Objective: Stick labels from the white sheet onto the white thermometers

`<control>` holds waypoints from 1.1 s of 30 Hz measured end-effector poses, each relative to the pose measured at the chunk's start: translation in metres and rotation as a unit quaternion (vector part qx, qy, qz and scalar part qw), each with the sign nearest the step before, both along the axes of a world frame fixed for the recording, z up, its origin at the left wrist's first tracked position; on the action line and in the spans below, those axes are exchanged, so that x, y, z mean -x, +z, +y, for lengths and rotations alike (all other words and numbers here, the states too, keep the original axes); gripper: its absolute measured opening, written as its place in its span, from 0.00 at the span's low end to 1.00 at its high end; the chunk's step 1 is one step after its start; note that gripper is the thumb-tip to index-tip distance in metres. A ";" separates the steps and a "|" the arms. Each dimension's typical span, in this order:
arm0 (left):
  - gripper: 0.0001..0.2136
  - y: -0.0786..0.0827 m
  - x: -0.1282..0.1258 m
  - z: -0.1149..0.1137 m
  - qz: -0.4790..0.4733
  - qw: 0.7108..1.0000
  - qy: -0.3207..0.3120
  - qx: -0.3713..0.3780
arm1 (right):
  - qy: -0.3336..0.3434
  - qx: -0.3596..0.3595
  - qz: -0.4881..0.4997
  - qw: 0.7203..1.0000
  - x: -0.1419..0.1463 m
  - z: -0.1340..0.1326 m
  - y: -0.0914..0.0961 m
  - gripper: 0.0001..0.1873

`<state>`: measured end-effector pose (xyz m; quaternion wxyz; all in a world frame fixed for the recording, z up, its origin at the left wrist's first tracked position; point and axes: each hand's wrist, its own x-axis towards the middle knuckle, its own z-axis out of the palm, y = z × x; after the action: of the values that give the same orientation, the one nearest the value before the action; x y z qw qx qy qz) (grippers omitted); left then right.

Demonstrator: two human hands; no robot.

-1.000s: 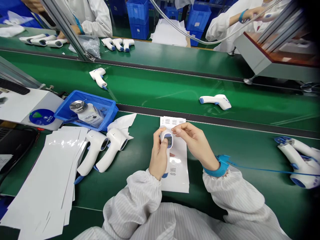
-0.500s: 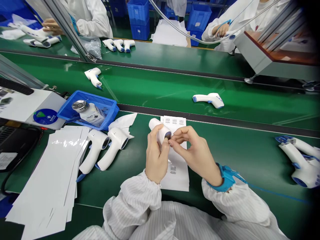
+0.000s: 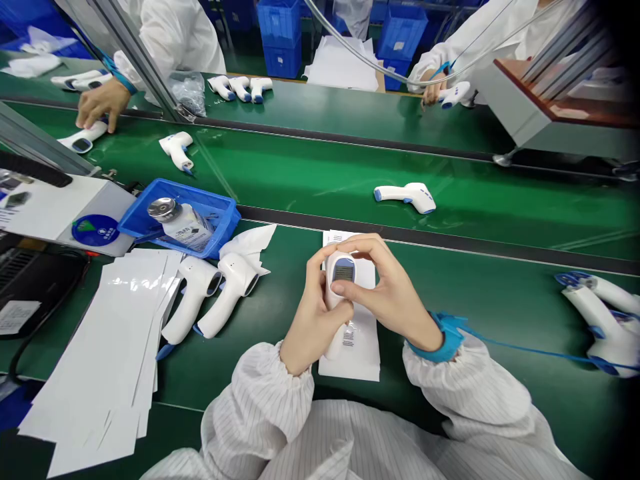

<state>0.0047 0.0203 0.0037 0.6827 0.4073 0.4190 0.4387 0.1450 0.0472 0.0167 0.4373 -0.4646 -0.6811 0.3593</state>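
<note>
Between my hands is a white infrared thermometer [image 3: 334, 339], held above a printed white sheet [image 3: 369, 360] with its small screen facing me. My left hand [image 3: 315, 317] wraps round the thermometer's left side and handle. My right hand [image 3: 385, 287] grips its head from the right, fingers over the top and thumb pressed beside the screen's lower edge. A blue wrist strap [image 3: 444, 337] circles my right wrist. Left of my hands, two more white thermometers [image 3: 231, 293] lie on the green bench, heads toward the back.
White sheets [image 3: 105, 333] are stacked at left, below a blue tray [image 3: 150, 193] holding a metal-topped bottle [image 3: 185, 227]. Thermometers lie on the green conveyor [image 3: 290, 173], one [image 3: 407, 197] straight ahead. Far left, a co-worker's hand [image 3: 105, 103] touches another. More thermometer parts [image 3: 607, 327] lie at right.
The thermometer in my hands has turned so its screen faces me, and my right hand now grips its head. Conveyor thermometers shifted left. A co-worker's hand has reached onto the conveyor.
</note>
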 end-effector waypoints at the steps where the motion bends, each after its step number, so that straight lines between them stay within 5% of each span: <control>1: 0.32 0.002 -0.001 -0.002 0.008 1.000 0.005 -0.006 | 0.000 -0.014 0.006 1.000 0.002 0.001 0.001 0.10; 3: 0.32 0.005 -0.002 -0.004 0.022 1.000 0.017 -0.010 | -0.020 -0.036 0.027 0.999 0.005 0.002 0.002 0.02; 8: 0.33 0.004 -0.004 -0.006 0.029 0.999 0.025 -0.010 | -0.035 0.005 0.066 0.997 0.011 -0.003 -0.001 0.03; 12: 0.36 0.003 -0.002 -0.005 -0.009 1.000 0.026 0.004 | 0.027 0.135 0.099 0.986 0.013 -0.014 -0.005 0.20; 15: 0.39 0.006 0.000 -0.003 -0.010 1.000 0.029 -0.004 | 0.052 0.167 0.112 0.978 0.012 -0.020 -0.003 0.30; 22: 0.40 0.013 0.003 -0.004 -0.017 1.000 0.019 -0.006 | 0.055 0.181 0.138 0.972 0.011 -0.024 0.000 0.29; 27: 0.40 0.009 0.008 0.005 -0.128 0.989 0.070 0.010 | 0.121 0.261 0.122 0.950 0.014 -0.032 -0.006 0.29; 30: 0.41 0.000 0.012 0.018 -0.062 0.992 0.112 0.003 | 0.136 0.244 0.015 0.960 0.022 -0.008 -0.025 0.28; 33: 0.39 -0.008 0.014 0.025 0.100 0.988 0.119 0.004 | 0.040 0.166 -0.172 0.970 0.037 0.057 -0.047 0.26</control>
<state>-0.0098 0.0456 -0.0048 0.5823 0.3938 0.5320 0.4721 0.1081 0.1038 -0.0300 0.2157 -0.5578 -0.6951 0.3989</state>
